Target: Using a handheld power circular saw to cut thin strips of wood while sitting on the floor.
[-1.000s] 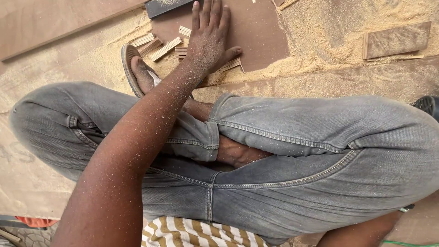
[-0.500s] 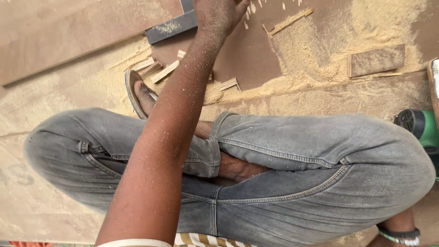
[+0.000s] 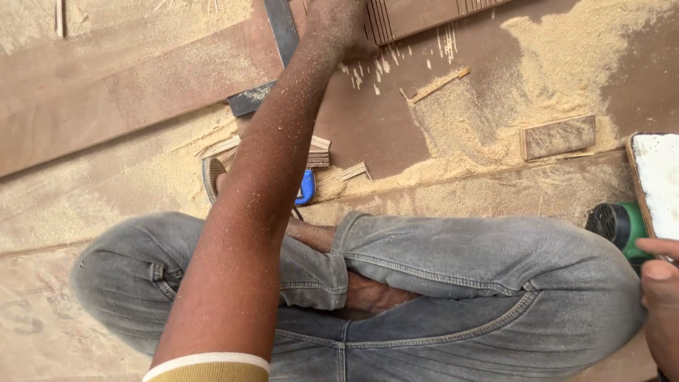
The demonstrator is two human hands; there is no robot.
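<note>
My left arm stretches forward over my crossed legs in grey jeans (image 3: 453, 283). My left hand (image 3: 338, 25), dusted with sawdust, lies at the top edge on a brown board, between a dark metal square (image 3: 281, 39) and a grooved wooden board (image 3: 410, 15). Its fingers are cut off by the frame. My right hand (image 3: 661, 297) shows only at the right edge, thumb and a fingertip against the lower corner of a white-faced board (image 3: 658, 180) and beside a green power tool (image 3: 615, 225). Its grip is hidden.
Sawdust (image 3: 460, 127) covers the floor and the boards. A small wooden block (image 3: 559, 136) lies to the right, thin wood strips (image 3: 343, 172) and a blue object (image 3: 305, 187) near my sandal (image 3: 211, 177). A long board (image 3: 106, 92) runs along the left.
My left hand has reached farther forward, from the wood strips near my foot up to the grooved board. The view tilted up, and my right hand, the green tool and the white-faced board came into view.
</note>
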